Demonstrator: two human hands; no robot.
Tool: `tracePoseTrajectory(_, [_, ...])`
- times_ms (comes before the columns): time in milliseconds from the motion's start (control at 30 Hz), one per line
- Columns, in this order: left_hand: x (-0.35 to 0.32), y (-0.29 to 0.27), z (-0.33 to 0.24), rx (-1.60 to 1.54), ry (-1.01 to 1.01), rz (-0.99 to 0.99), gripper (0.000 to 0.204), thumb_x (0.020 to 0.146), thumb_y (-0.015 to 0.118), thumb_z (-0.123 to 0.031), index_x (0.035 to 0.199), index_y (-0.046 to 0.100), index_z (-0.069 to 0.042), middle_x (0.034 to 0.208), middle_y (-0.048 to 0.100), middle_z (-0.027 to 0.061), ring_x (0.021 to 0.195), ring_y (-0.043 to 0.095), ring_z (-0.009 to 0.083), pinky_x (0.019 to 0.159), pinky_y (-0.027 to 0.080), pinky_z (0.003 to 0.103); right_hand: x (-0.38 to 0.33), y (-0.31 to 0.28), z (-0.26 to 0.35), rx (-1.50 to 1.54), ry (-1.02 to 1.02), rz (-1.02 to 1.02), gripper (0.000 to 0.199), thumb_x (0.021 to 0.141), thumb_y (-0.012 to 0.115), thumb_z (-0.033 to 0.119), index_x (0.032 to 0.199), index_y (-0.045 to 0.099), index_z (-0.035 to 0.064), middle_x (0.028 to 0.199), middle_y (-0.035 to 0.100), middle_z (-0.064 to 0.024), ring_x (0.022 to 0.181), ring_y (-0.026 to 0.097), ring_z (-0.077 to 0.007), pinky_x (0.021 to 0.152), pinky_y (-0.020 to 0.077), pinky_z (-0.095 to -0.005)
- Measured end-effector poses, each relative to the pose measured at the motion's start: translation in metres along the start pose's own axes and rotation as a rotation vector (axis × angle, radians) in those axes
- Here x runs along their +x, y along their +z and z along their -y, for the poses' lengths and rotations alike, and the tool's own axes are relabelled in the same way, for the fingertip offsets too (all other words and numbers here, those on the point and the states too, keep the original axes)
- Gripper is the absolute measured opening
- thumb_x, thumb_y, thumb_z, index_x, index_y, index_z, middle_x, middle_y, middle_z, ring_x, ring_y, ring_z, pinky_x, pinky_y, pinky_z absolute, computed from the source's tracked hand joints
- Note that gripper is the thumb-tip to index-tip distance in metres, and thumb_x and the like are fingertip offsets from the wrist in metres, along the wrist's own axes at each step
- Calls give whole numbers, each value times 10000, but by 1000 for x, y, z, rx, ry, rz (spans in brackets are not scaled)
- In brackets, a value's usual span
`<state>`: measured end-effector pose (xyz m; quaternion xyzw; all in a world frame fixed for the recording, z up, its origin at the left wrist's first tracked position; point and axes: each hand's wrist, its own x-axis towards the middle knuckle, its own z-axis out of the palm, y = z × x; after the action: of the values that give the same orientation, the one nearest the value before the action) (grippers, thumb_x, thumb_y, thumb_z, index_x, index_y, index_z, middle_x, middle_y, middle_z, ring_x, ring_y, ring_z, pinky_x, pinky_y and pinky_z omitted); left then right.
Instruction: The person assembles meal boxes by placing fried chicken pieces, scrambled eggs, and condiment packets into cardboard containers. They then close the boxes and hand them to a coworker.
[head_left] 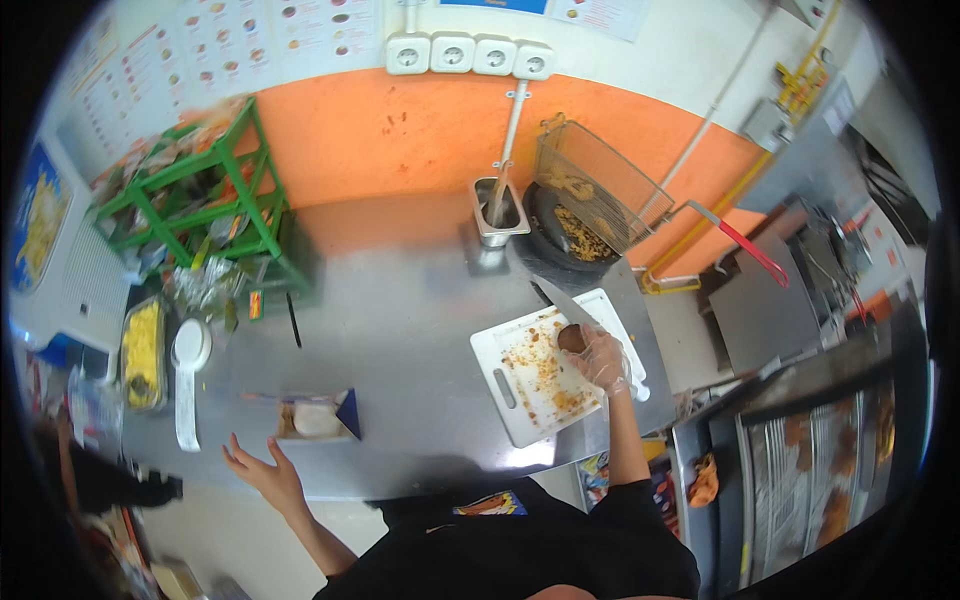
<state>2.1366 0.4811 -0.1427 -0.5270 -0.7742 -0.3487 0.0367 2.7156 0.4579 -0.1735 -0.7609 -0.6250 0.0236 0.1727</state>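
My left hand (271,478) is bare, its fingers spread, just off the table's front edge and holding nothing. Close to it stands a small open carton (347,412) with a blue flap and a white rounded lump (317,421) inside. Over a white cutting board (493,365), my right hand (602,362) wears a clear plastic glove and its fingers are closed. A brown rounded thing (571,339) shows at the fingertips; whether it is food or a handle I cannot tell. A broad knife blade (566,302) slants beyond the hand. Brown crumbs (541,372) cover the board.
A black bowl (545,245) of fried bits holds a wire fryer basket (605,185) with a red handle. Beside it stands a metal container (498,236) with a utensil. At left are a green rack (190,165), a yellow-filled tub (143,355) and a white scoop (187,390).
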Motion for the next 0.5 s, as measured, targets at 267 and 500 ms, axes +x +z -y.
tracePoseTrajectory(267, [-117,-12,-111,-248,38,51,722,775,759,-136,1400,401,-94,1494,159,283,1343,262,447,1087,266,522,15,16,3,52,-73,248,776,727,738,477,1366,449,144,1155,516,-227,1047,536,-415,880,448,-533])
tracePoseTrajectory(500, [-169,-17,-165,-362,-61,201,664,816,736,-193,1387,401,-138,1522,71,228,1328,280,473,1051,317,611,-4,22,41,230,-366,182,699,753,723,312,1350,443,83,1194,433,-248,1084,480,-433,929,416,-507])
